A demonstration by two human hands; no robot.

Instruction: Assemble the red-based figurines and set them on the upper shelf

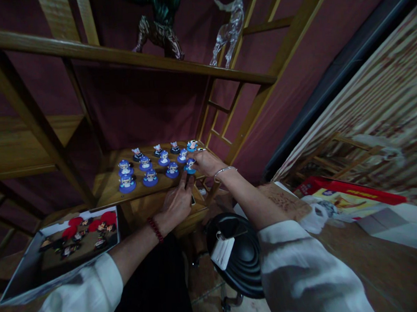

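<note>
Several small figurines on round blue bases (pixel 150 177) stand in rows on a low wooden shelf (pixel 109 191). My right hand (pixel 205 162) reaches over the shelf's right end, its fingers closed on one blue-based figurine (pixel 190 166). A silver bangle circles that wrist. My left hand (pixel 178 203) rests on the shelf's front edge just below, fingers pressed to the wood, a red bead bracelet on the wrist. It holds nothing that I can see.
A tray (pixel 12 282) with red-and-black figurines lies at lower left. A black round stool (pixel 247 261) stands below my arms. On the upper shelf (pixel 119 56) stand a dark statue and a clear glass animal. A red box (pixel 346 195) lies right.
</note>
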